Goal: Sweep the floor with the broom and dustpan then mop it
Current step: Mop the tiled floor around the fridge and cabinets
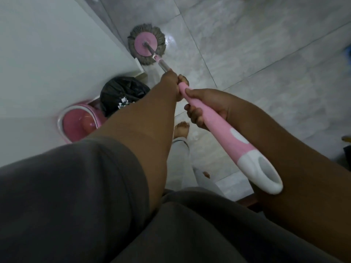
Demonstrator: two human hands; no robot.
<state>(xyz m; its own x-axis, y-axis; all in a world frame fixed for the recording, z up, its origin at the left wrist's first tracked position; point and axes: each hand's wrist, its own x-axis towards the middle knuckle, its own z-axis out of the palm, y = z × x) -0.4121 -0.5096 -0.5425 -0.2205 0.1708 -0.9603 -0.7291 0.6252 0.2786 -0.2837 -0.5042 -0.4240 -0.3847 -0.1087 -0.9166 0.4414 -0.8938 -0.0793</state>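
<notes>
The mop (218, 130) lies with its long axis from near right to far left, head end pointing away. The mop head (146, 44), a round pink disc ringed with grey stringy fibres, sits flat on the glossy grey marble-pattern floor (266, 54), close against the base of the white wall (47, 54). The shaft is thin metal, widening to a smooth pink plastic grip with a white looped end. The left hand (171, 80) wraps the shaft's upper end, fingers curled tight. The right hand (207, 109) grips the pink section, fingers curled under, thumb on top. A pink round bucket (76, 122) and a crumpled black bag (121, 90) stand at the left.
</notes>
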